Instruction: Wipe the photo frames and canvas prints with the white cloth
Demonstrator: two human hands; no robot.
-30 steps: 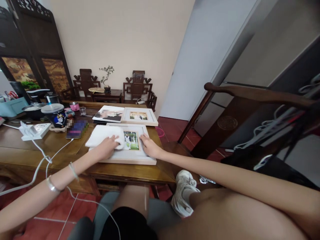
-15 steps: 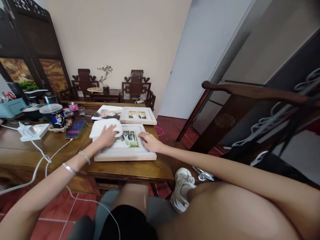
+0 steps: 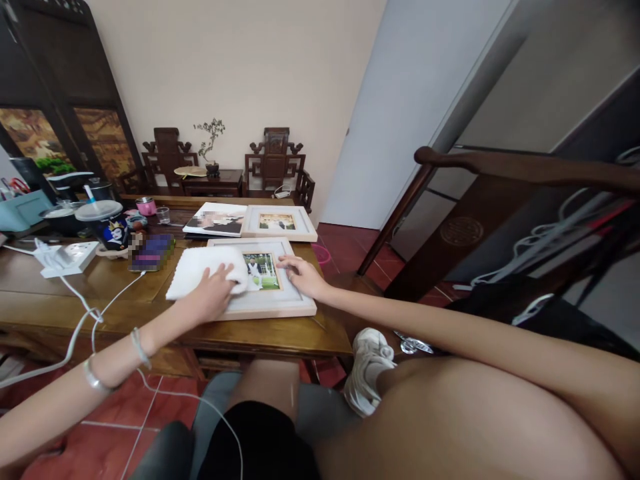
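A picture frame (image 3: 295,303) with a pale wood edge, wide white mount and small photo lies flat near the table's front edge. My left hand (image 3: 216,292) presses on a folded white cloth (image 3: 193,267), its fingers bent over the cloth, which covers the frame's left part and hangs past its left side. On the frame's right border rests my right hand (image 3: 303,275), fingers stretched out towards the photo and its palm side hidden. Behind it lie a second similar frame (image 3: 305,227) and a white photo panel (image 3: 200,230), side by side.
On the table's left stand a lidded dark cup (image 3: 113,230), a phone (image 3: 157,248) on a cable, a white power strip (image 3: 77,259), a pink cup (image 3: 146,206) and a small clear glass (image 3: 163,215). A wooden chair (image 3: 460,227) is at my right.
My left hand has slid the cloth towards me and to the left over the frame, uncovering the frame's upper left. My right hand stays on the right border. The view has shifted slightly.
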